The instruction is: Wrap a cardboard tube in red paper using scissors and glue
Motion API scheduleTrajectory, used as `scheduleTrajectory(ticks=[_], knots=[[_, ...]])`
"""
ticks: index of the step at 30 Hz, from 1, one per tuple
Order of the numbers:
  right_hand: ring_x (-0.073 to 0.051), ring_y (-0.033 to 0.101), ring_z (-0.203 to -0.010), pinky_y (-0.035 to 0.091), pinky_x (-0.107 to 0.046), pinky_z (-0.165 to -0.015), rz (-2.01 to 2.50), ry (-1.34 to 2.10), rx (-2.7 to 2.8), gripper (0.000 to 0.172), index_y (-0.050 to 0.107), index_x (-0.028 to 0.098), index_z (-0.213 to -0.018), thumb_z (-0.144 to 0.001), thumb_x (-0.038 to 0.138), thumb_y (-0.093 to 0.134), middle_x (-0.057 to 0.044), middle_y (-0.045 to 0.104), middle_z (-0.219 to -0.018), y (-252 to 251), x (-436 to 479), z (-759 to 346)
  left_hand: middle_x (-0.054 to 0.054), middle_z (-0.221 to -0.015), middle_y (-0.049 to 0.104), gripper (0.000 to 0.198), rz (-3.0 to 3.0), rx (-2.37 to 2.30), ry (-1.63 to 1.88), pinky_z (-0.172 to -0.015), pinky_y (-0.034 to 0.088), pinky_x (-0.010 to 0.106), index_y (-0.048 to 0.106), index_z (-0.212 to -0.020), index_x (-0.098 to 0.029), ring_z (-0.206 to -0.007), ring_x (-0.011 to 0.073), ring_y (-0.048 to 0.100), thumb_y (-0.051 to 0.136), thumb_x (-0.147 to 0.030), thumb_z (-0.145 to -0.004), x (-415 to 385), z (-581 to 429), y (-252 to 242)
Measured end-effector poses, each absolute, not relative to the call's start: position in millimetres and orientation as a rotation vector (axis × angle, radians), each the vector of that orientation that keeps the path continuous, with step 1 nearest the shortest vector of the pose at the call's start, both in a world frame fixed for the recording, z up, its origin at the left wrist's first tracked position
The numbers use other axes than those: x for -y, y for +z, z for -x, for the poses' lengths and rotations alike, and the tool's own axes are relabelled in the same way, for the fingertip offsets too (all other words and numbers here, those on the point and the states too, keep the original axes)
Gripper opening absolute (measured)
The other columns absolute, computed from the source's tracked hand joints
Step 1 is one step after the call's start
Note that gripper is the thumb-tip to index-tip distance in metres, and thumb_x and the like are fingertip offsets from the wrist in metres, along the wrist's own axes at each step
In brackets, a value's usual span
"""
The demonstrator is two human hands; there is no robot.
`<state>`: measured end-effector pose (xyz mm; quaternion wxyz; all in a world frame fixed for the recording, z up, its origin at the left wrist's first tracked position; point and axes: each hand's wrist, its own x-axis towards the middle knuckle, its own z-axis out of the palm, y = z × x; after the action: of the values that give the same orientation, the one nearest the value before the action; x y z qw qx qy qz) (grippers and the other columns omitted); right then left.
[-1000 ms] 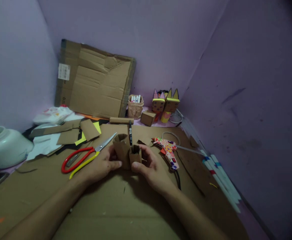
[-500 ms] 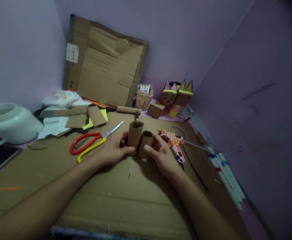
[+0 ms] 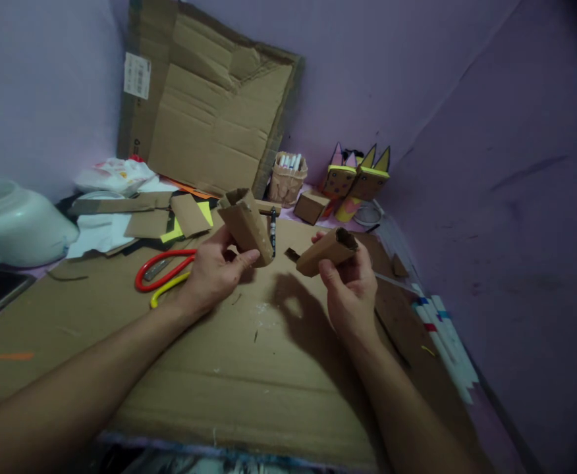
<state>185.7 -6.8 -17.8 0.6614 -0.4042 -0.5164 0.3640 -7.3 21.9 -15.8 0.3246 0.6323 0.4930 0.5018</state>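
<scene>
My left hand grips a cardboard tube, tilted with its open top leaning left. In my right hand is a shorter cardboard tube, its hollow end pointing up and right and a small flap sticking out at its left end. Both tubes are raised off the cardboard sheet, with a gap between them. Red-and-yellow-handled scissors lie beside my left hand, which hides their blades. A black marker shows on the sheet just behind the left tube.
A white jug stands at left, near cardboard scraps and paper. At the back are a leaning cardboard panel, a pot of markers, a small cardboard box and eared cardboard figures. White markers line the right edge.
Both tubes, upright side by side before, have been lifted and moved apart. The left one now leans left and the right one is tipped to the right. The view has shifted slightly.
</scene>
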Motion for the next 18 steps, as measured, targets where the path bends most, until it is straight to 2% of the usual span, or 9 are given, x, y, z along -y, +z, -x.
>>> scheduleTrajectory(ticks=[6, 9, 12, 15, 18], knots=[[-0.022, 0.056, -0.111, 0.042, -0.041, -0.098, 0.923, 0.941, 1.272, 0.037, 0.052, 0.026, -0.115, -0.079, 0.025, 0.063, -0.006, 0.061, -0.118, -27, 6, -177, 0.001, -0.089, 0.068, 0.035, -1.787, -1.237, 1.124, -0.066, 0.049, 0.029, 0.061, -0.108, -0.019, -0.072, 0.0174, 0.061, 0.063, -0.031, -0.075, -22, 2, -22], [-0.022, 0.055, -0.11, 0.04, -0.039, -0.099, 0.922, 1.02, 1.349, 0.037, 0.053, 0.026, -0.115, -0.079, 0.023, 0.063, -0.005, 0.061, -0.117, -34, 3, -175, 0.002, -0.097, 0.069, 0.039, -1.797, -1.195, 1.007, -0.076, 0.05, 0.033, 0.06, -0.112, -0.021, -0.084, 0.0207, 0.063, 0.063, -0.026, -0.073, -24, 1, -25], [-0.022, 0.056, -0.105, 0.042, -0.038, -0.095, 0.935, 1.096, 1.401, 0.036, 0.056, 0.027, -0.108, -0.075, 0.02, 0.066, -0.003, 0.062, -0.11, -37, 1, -176, 0.004, -0.103, 0.07, 0.035, -1.767, -1.151, 0.885, -0.088, 0.047, 0.038, 0.062, -0.104, -0.019, -0.097, 0.0245, 0.062, 0.063, -0.02, -0.069, -26, 2, -28], [-0.022, 0.058, -0.102, 0.044, -0.039, -0.092, 0.938, 1.164, 1.356, 0.035, 0.056, 0.028, -0.104, -0.071, 0.019, 0.067, -0.002, 0.062, -0.105, -38, 0, -176, 0.005, -0.103, 0.071, 0.033, -1.763, -1.155, 0.861, -0.089, 0.047, 0.04, 0.063, -0.101, -0.019, -0.097, 0.0261, 0.063, 0.062, -0.02, -0.069, -27, 2, -29], [-0.023, 0.058, -0.104, 0.043, -0.041, -0.094, 0.926, 1.202, 1.327, 0.035, 0.057, 0.028, -0.103, -0.071, 0.018, 0.067, -0.002, 0.063, -0.106, -38, 0, -176, 0.006, -0.103, 0.071, 0.034, -1.778, -1.143, 0.857, -0.089, 0.047, 0.041, 0.063, -0.104, -0.019, -0.098, 0.0264, 0.063, 0.062, -0.021, -0.07, -27, 3, -29]])
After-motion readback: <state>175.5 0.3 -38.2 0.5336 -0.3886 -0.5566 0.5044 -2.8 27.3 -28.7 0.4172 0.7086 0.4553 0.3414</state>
